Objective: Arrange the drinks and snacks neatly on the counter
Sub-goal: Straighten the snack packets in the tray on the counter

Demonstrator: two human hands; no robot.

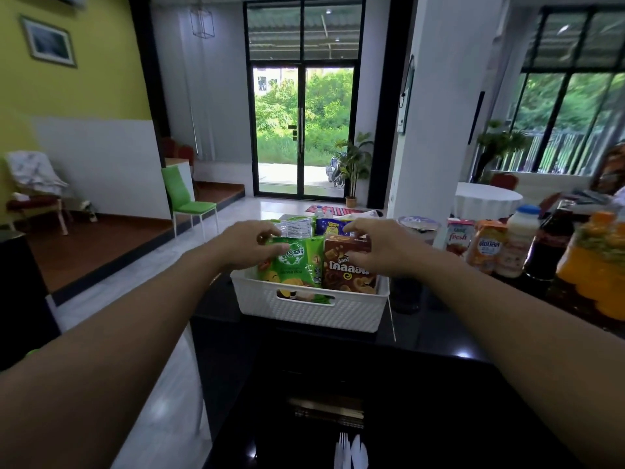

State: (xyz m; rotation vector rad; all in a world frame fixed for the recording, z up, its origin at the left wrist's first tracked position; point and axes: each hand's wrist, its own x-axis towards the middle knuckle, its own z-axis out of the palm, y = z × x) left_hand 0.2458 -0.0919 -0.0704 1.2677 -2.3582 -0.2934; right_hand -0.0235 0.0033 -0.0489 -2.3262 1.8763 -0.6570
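Note:
A white woven basket (311, 311) stands on the black counter (439, 336). Upright inside it are a green snack bag (297, 265) and a brown snack box (348, 269), with a blue pack (329, 227) and a clear-topped green pack (294, 226) behind them. My left hand (245, 243) grips the top left corner of the green bag. My right hand (375, 245) pinches the top of the brown box. Right of the basket stand drinks: a lidded cup (417, 228), a milk carton (458, 235), orange-labelled bottles (488, 247), a white bottle (517, 245), a dark soda bottle (548, 245) and an orange soda bottle (595, 262).
White plastic forks and spoons (350, 451) lie near the counter's front edge. A dark glass (406, 294) stands just right of the basket. Beyond the counter are a green chair (186, 198), a potted plant (353, 167) and a round white table (487, 198).

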